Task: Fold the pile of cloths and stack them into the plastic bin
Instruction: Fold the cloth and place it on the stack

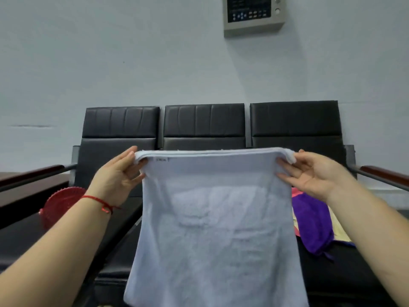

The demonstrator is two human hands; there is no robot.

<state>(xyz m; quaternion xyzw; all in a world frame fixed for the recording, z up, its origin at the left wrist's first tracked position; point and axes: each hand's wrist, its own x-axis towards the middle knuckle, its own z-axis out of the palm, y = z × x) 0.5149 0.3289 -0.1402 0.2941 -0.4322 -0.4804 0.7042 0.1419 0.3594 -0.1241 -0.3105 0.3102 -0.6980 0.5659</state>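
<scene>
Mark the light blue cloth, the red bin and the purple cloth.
light blue cloth (pixel 212 218): head view, middle of hanging panel.
red bin (pixel 63 203): head view, outer wall.
purple cloth (pixel 309 222): head view, centre of bunched fabric.

The pale blue terry cloth (pixel 215 218) filling the centre of the frame looks soft and matt, with a fuzzy, slightly nubby pile and a small woven label sewn near its top edge. Behind it, the black leather-look bench seats (pixel 203 120) have a smooth, faintly glossy skin (light catches their creases). At the left and right edges, the reddish-brown wooden armrests (pixel 385 173) shine as if varnished, on dull grey metal bars. At lower left, the red perforated plastic basket (pixel 62 200) looks hard and semi-glossy. At right lies a purple fleecy cloth (pixel 312 222), matt. At top, the brushed-metal wall panel (pixel 254 14) has a satin sheen.
</scene>
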